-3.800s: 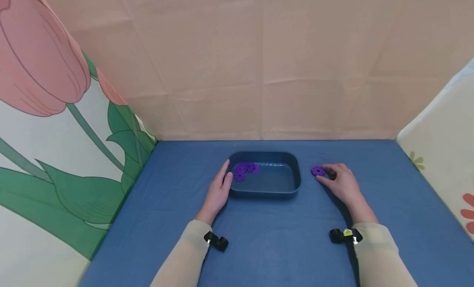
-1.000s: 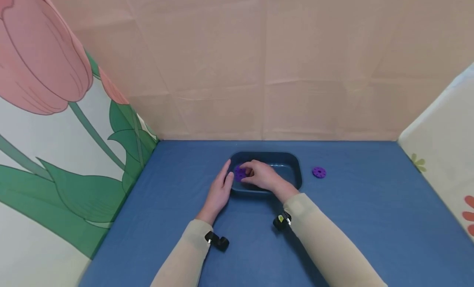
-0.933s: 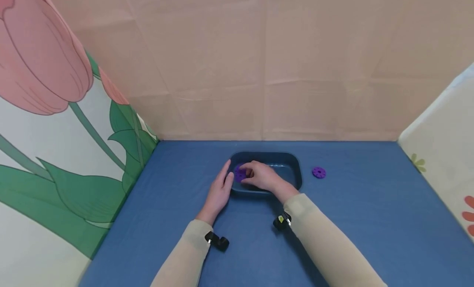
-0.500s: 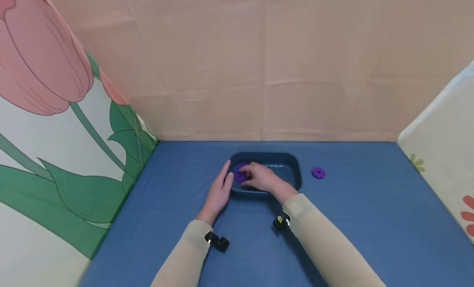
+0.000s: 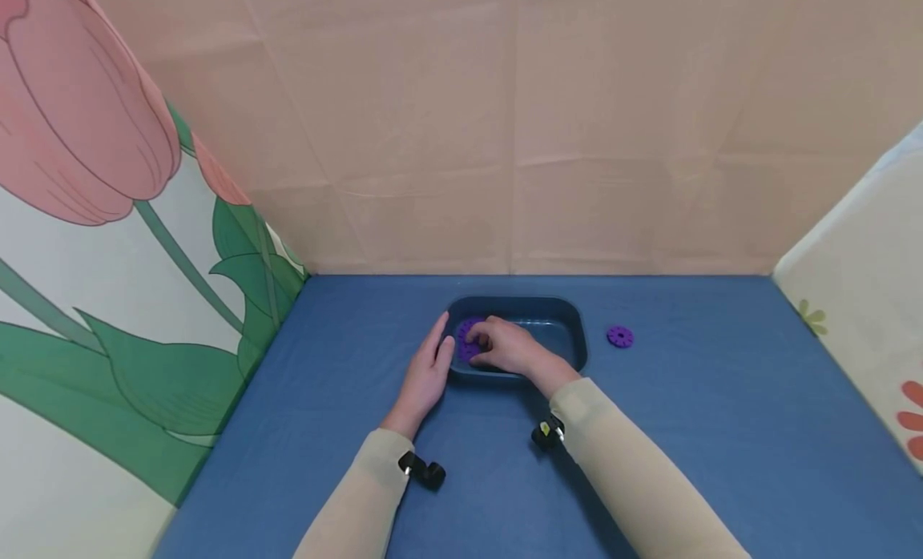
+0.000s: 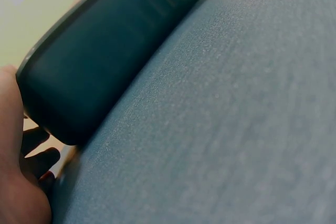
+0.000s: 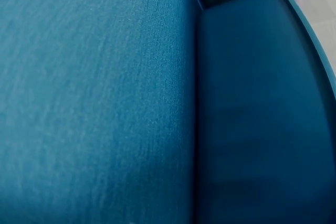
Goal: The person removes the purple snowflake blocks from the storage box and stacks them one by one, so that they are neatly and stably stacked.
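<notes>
My left hand (image 5: 421,380) lies along the left end of a dark blue rectangular tray (image 5: 530,377), its straight fingers and thumb against the outer wall. In the left wrist view, the fingers (image 6: 43,162) show past the corner of the tray. My right hand (image 5: 509,345) reaches over the near rim, with thumb and index finger curled about a purple notched disc (image 5: 465,349) at the tray's left side. More purple shows just behind it, partly covered by the fingers. On the cloth right of the tray lies another purple disc (image 5: 620,336) with small holes.
Blue cloth (image 5: 490,495) covers the table. A beige sheet (image 5: 404,142) rises behind it, a tulip-printed sheet (image 5: 180,367) stands left and a pale one (image 5: 865,263) right. Each wrist carries a small black camera, the left camera (image 5: 430,474) hanging near the cloth.
Since the oldest frame, my right hand has left the disc on the cloth and moved left into the tray. Over the last second the purple under its fingers shifted slightly; my left hand stays put.
</notes>
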A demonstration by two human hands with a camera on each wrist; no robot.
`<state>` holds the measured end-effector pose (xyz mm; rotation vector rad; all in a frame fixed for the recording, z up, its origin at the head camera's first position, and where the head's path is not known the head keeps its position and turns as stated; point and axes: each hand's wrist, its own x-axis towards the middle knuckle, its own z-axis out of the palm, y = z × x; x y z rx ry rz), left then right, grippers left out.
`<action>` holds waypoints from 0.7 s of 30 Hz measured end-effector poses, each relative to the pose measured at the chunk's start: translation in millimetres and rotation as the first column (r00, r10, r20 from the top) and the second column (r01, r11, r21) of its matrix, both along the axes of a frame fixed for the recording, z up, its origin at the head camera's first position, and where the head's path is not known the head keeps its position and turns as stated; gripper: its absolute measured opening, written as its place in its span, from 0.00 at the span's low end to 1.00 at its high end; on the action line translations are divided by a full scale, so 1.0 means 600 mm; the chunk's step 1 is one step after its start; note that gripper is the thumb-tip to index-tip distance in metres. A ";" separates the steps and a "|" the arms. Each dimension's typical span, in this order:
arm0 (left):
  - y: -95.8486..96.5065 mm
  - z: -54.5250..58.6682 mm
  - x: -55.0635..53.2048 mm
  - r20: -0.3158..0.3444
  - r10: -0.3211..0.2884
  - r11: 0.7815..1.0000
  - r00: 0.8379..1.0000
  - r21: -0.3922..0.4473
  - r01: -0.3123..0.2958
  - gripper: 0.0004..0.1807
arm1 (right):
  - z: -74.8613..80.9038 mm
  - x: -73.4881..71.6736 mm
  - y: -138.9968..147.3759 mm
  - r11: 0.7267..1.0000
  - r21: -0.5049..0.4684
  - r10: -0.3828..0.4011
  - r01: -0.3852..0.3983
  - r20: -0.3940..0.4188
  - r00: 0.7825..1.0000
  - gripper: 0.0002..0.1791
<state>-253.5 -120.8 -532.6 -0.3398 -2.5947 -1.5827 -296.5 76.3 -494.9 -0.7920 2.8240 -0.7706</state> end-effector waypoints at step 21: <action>0.001 0.002 0.002 0.012 0.003 1.000 1.000 0.002 -0.003 0.29 | -0.005 -0.002 0.001 0.998 -0.068 -0.014 0.016 0.021 1.000 0.20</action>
